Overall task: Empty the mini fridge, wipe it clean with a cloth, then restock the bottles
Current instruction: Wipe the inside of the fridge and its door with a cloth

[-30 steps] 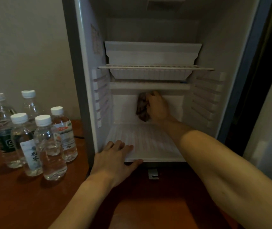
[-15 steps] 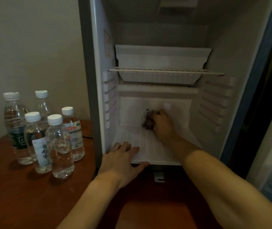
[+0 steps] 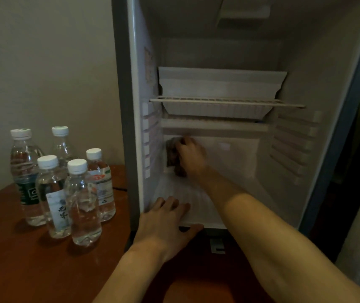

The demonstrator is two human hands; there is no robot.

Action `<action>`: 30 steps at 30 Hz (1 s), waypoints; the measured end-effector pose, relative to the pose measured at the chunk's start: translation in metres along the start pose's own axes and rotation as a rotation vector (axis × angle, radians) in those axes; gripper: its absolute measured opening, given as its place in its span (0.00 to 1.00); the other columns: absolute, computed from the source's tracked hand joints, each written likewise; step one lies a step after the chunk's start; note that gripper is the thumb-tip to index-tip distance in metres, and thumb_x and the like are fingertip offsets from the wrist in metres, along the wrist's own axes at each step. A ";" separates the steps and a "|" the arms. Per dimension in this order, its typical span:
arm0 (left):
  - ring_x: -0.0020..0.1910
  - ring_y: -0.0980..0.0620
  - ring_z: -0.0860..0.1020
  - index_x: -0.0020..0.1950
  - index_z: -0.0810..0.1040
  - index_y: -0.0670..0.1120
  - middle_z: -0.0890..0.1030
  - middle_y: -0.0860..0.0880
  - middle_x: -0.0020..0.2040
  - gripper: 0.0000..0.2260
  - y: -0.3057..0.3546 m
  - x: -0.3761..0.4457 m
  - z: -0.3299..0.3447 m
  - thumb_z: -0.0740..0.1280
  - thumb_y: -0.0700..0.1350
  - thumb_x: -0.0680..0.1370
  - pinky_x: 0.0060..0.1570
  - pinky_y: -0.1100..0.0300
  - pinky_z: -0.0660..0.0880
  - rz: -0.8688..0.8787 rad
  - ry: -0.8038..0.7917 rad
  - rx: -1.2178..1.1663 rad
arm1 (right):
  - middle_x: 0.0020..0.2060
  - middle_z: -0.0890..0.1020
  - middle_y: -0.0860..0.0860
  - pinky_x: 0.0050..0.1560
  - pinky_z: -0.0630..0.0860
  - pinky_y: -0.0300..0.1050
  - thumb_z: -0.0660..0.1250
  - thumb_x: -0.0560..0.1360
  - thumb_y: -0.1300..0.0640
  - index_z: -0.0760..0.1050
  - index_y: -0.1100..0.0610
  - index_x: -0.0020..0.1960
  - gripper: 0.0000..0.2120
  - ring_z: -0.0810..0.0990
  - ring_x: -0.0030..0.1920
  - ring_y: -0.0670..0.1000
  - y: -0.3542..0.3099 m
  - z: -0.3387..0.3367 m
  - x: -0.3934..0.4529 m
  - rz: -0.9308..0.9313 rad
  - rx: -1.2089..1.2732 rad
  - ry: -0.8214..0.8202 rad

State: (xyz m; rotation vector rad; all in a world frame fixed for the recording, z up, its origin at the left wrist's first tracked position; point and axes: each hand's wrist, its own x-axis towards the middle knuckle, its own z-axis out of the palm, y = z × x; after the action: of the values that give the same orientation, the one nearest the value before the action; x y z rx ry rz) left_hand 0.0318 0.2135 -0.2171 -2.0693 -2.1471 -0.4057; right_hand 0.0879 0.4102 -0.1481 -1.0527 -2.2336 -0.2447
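Reaching deep into the open mini fridge (image 3: 305, 62), the right hand (image 3: 191, 155) clasps a dark, bunched cloth (image 3: 172, 155) against the rear wall of the lower compartment, in the centre of the frame. Cloth protrudes to the left of the knuckles and below the heel of the hand, with its left edge close to the corner where the rear wall meets the left side wall; the fingers curl over it, so the part under the palm is hidden. The left hand (image 3: 166, 224) lies flat, fingers straight and slightly spread, on the front edge of the fridge floor at lower centre, thumb extended to the right along the lip; it holds nothing. A wire shelf (image 3: 227, 101) spans the cavity above the cloth, with a white tray (image 3: 220, 88) behind it. Five water bottles (image 3: 83, 204) with white caps stand upright in a tight cluster on the wooden table (image 3: 21, 270) at centre left, outside the fridge and just beside its left wall.
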 end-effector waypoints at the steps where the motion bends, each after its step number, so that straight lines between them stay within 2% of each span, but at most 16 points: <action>1: 0.71 0.52 0.62 0.78 0.60 0.62 0.64 0.58 0.73 0.31 -0.001 0.001 0.000 0.53 0.73 0.78 0.63 0.52 0.68 0.008 0.005 -0.002 | 0.60 0.73 0.58 0.53 0.71 0.48 0.66 0.76 0.59 0.74 0.57 0.64 0.17 0.74 0.59 0.60 0.003 0.007 -0.006 0.012 -0.016 -0.010; 5: 0.72 0.52 0.62 0.78 0.61 0.62 0.64 0.58 0.73 0.30 -0.001 -0.001 0.003 0.54 0.72 0.78 0.63 0.52 0.67 -0.001 0.003 -0.024 | 0.62 0.72 0.60 0.52 0.69 0.50 0.65 0.75 0.61 0.74 0.59 0.66 0.20 0.73 0.61 0.61 0.001 0.029 -0.028 -0.026 -0.086 -0.067; 8: 0.72 0.52 0.61 0.78 0.61 0.62 0.64 0.57 0.73 0.30 -0.001 0.000 0.003 0.54 0.72 0.78 0.64 0.53 0.67 -0.002 0.009 -0.025 | 0.60 0.74 0.60 0.50 0.71 0.49 0.66 0.73 0.63 0.76 0.58 0.65 0.20 0.76 0.58 0.62 0.011 0.038 -0.025 -0.050 -0.120 -0.049; 10: 0.73 0.51 0.62 0.78 0.61 0.61 0.64 0.57 0.74 0.31 0.000 0.001 0.003 0.54 0.72 0.78 0.65 0.53 0.67 0.001 0.003 -0.020 | 0.58 0.75 0.58 0.46 0.72 0.46 0.67 0.72 0.63 0.77 0.57 0.63 0.20 0.78 0.54 0.60 0.009 0.029 -0.020 -0.078 -0.199 -0.111; 12: 0.73 0.51 0.62 0.78 0.61 0.61 0.65 0.57 0.74 0.31 0.001 0.000 0.002 0.54 0.72 0.78 0.65 0.53 0.67 -0.001 -0.004 -0.010 | 0.48 0.79 0.55 0.38 0.70 0.37 0.65 0.74 0.64 0.79 0.57 0.56 0.12 0.82 0.44 0.53 0.006 0.010 -0.013 -0.066 -0.150 -0.053; 13: 0.72 0.52 0.62 0.78 0.61 0.61 0.65 0.57 0.74 0.31 0.000 0.000 0.002 0.54 0.72 0.78 0.65 0.53 0.67 0.000 -0.003 -0.007 | 0.41 0.80 0.54 0.34 0.69 0.34 0.63 0.76 0.64 0.79 0.58 0.50 0.07 0.81 0.37 0.50 0.003 -0.004 -0.009 -0.015 -0.053 0.035; 14: 0.72 0.52 0.62 0.78 0.62 0.61 0.64 0.58 0.74 0.31 -0.001 0.000 0.001 0.54 0.73 0.78 0.65 0.53 0.67 0.000 -0.002 -0.007 | 0.39 0.81 0.53 0.34 0.70 0.35 0.63 0.77 0.63 0.78 0.58 0.48 0.06 0.80 0.35 0.50 0.007 -0.010 0.000 -0.005 -0.043 0.098; 16: 0.73 0.53 0.61 0.78 0.62 0.61 0.64 0.58 0.74 0.31 -0.001 0.001 0.002 0.54 0.73 0.78 0.66 0.52 0.67 -0.010 -0.008 -0.025 | 0.45 0.79 0.54 0.42 0.69 0.42 0.64 0.76 0.63 0.78 0.58 0.52 0.07 0.76 0.42 0.52 0.012 -0.025 0.001 -0.046 -0.096 0.030; 17: 0.73 0.53 0.61 0.78 0.61 0.62 0.64 0.58 0.74 0.31 0.000 0.000 0.002 0.54 0.73 0.78 0.66 0.52 0.67 -0.017 -0.010 -0.031 | 0.45 0.78 0.53 0.41 0.70 0.43 0.64 0.76 0.63 0.78 0.58 0.53 0.08 0.73 0.42 0.51 0.015 -0.023 0.000 -0.042 -0.140 0.059; 19: 0.73 0.53 0.61 0.78 0.61 0.62 0.64 0.58 0.74 0.31 0.002 -0.002 0.000 0.54 0.73 0.77 0.68 0.51 0.68 -0.024 -0.014 -0.033 | 0.37 0.78 0.52 0.33 0.72 0.40 0.64 0.77 0.61 0.79 0.57 0.50 0.06 0.75 0.35 0.50 0.020 -0.007 -0.011 0.021 -0.034 0.105; 20: 0.74 0.53 0.61 0.78 0.61 0.62 0.64 0.58 0.74 0.31 0.002 -0.001 -0.001 0.54 0.73 0.77 0.69 0.50 0.68 -0.026 -0.023 -0.041 | 0.38 0.79 0.54 0.31 0.73 0.39 0.63 0.77 0.61 0.79 0.57 0.49 0.06 0.77 0.35 0.51 0.017 0.002 -0.018 0.069 0.009 0.066; 22: 0.74 0.53 0.60 0.78 0.60 0.62 0.63 0.58 0.75 0.31 0.003 -0.002 -0.002 0.55 0.72 0.78 0.70 0.51 0.66 -0.025 -0.029 -0.051 | 0.48 0.79 0.58 0.44 0.76 0.45 0.62 0.77 0.63 0.79 0.58 0.53 0.08 0.78 0.47 0.57 0.015 0.017 -0.027 -0.081 -0.186 -0.023; 24: 0.74 0.53 0.61 0.78 0.60 0.62 0.64 0.57 0.75 0.31 0.003 -0.003 -0.004 0.55 0.72 0.78 0.70 0.52 0.64 -0.016 -0.029 -0.042 | 0.54 0.78 0.59 0.53 0.75 0.50 0.63 0.77 0.64 0.79 0.58 0.54 0.09 0.76 0.54 0.60 0.020 0.024 -0.024 -0.074 -0.190 -0.121; 26: 0.74 0.52 0.61 0.79 0.60 0.62 0.64 0.57 0.75 0.31 0.002 0.000 -0.004 0.54 0.72 0.78 0.70 0.53 0.64 -0.013 -0.038 -0.033 | 0.50 0.80 0.62 0.50 0.79 0.55 0.64 0.75 0.63 0.81 0.58 0.49 0.08 0.80 0.48 0.62 0.015 0.011 -0.023 -0.080 -0.073 -0.177; 28: 0.74 0.52 0.61 0.79 0.60 0.62 0.63 0.58 0.75 0.31 0.003 0.000 -0.004 0.54 0.72 0.78 0.69 0.52 0.66 -0.021 -0.042 -0.018 | 0.44 0.80 0.65 0.40 0.80 0.60 0.64 0.74 0.62 0.81 0.58 0.45 0.07 0.80 0.41 0.63 0.032 -0.004 -0.012 -0.031 0.015 -0.035; 30: 0.74 0.53 0.61 0.79 0.60 0.61 0.63 0.58 0.75 0.32 0.003 0.001 -0.004 0.54 0.73 0.78 0.69 0.53 0.66 -0.025 -0.040 -0.012 | 0.52 0.80 0.63 0.47 0.78 0.58 0.65 0.73 0.63 0.81 0.58 0.53 0.10 0.80 0.50 0.65 0.045 -0.028 0.000 -0.113 -0.137 -0.059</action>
State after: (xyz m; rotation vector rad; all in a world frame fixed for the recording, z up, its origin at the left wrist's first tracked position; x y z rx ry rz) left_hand 0.0345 0.2133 -0.2125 -2.0757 -2.2005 -0.3842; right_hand 0.1348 0.4281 -0.1305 -1.0169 -2.3608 -0.4255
